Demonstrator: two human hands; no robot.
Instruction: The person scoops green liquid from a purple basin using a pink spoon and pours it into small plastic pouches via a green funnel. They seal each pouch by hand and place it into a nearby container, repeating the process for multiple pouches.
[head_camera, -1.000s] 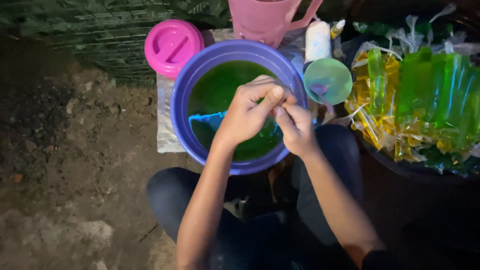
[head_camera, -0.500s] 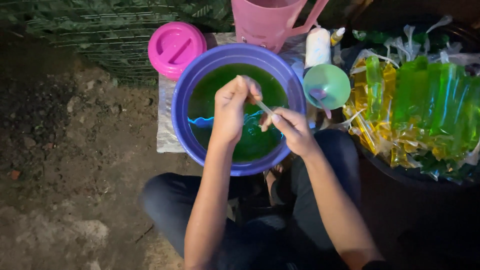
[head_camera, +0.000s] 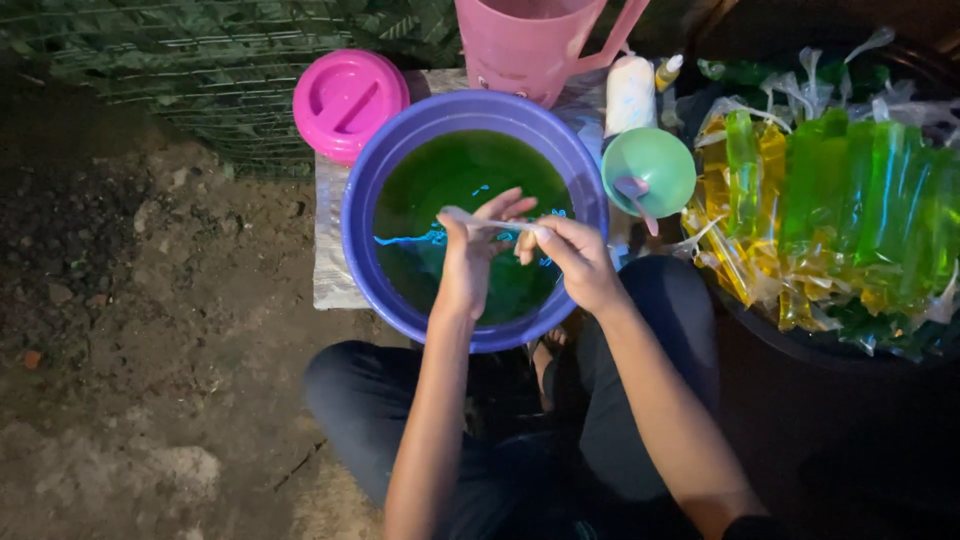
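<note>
Crouched over a purple basin (head_camera: 360, 215) of green liquid, a person works with both hands held above its middle. Left hand (head_camera: 470, 262) rises from a forearm reaching up the frame, its fingers curled and pinched on one end of a thin, pale plastic strip (head_camera: 485, 220). Right hand (head_camera: 575, 262) comes in from the other side, wrist bent inward, thumb and fingertips clamped on the strip's opposite end, so that the strip stretches almost level between the two hands, just above the liquid. What the strip is beyond a narrow, whitish, translucent piece cannot be told at this size. Blue glints streak the dark green surface beneath it.

Beside the basin, near the right hand, a small green bowl (head_camera: 668, 155) holds a pinkish spoon (head_camera: 636, 195). A bright pink lid (head_camera: 348, 100) lies at the basin's far left edge, and a pink jug (head_camera: 530, 45) stands behind it. Filled plastic bags (head_camera: 840, 210) of green and yellow liquid are heaped in a dark tub on the right. Bare earth (head_camera: 140, 330) lies to the left.
</note>
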